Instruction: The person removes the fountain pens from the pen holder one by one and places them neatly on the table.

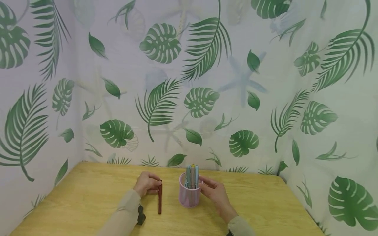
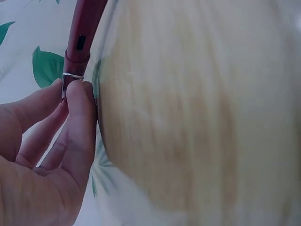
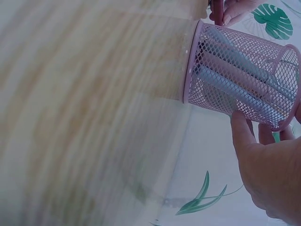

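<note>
My left hand (image 1: pixel 146 184) pinches one end of a dark red pen (image 1: pixel 160 200) between thumb and fingers. In the left wrist view the fingertips grip the red pen (image 2: pixel 84 35) just below a silver ring, and its barrel points up and away. To its right stands a pink mesh pen holder (image 1: pixel 189 199), upright on the table, with several pens (image 1: pixel 193 177) inside. My right hand (image 1: pixel 217 196) holds the holder's right side near the rim. The right wrist view shows the thumb against the mesh of the pen holder (image 3: pixel 235 70), with other fingers behind it.
The wooden table (image 1: pixel 97 196) has its back edge close to a hanging white cloth (image 1: pixel 165 147) printed with green leaves, which also encloses both sides. Small black objects sit at both sleeves.
</note>
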The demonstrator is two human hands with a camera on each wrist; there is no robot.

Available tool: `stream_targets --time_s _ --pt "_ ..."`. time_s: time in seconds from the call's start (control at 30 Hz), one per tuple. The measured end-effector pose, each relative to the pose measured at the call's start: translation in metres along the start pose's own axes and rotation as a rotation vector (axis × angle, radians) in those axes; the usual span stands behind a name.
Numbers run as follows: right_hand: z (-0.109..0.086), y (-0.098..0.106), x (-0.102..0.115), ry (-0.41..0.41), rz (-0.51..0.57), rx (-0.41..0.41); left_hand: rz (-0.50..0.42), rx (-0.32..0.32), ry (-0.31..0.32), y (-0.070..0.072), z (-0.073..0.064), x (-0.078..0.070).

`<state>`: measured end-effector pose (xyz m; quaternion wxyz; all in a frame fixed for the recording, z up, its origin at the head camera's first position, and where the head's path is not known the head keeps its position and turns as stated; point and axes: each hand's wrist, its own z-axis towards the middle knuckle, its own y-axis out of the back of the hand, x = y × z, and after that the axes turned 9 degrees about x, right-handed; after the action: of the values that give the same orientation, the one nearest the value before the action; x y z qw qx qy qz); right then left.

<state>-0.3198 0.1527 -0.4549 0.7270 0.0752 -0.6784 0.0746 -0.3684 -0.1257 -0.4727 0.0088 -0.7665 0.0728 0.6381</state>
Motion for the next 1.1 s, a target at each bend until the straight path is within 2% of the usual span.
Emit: stream_targets --time_s 0.1,0.3,0.5,0.77,1.1 --pt "-0.0012 -0.0022 -0.0009 0.000 0.001 0.000 0.020 -0.022 0.000 0.0007 -0.0008 0.0018" --pt "-0.0020 -0.0018 0.0003 -0.014 -0.007 -0.009 0.118 -0.070 -0.012 -0.0010 0.0000 -0.0007" --pt "-0.0020 -0.0031 0.0017 -0.036 -0.029 -0.017 0.155 -0.075 -0.029 -0.0020 0.0004 0.0000" --pt "0.0014 -0.0022 0.0009 -0.023 -0.028 -0.022 0.215 -0.073 -0.005 -0.0027 0.0049 -0.0006" --pt "0.0008 -0.0007 -0.0001 -0.009 -0.032 -0.006 0.168 -0.048 0.036 -0.0011 0.0063 -0.0015"
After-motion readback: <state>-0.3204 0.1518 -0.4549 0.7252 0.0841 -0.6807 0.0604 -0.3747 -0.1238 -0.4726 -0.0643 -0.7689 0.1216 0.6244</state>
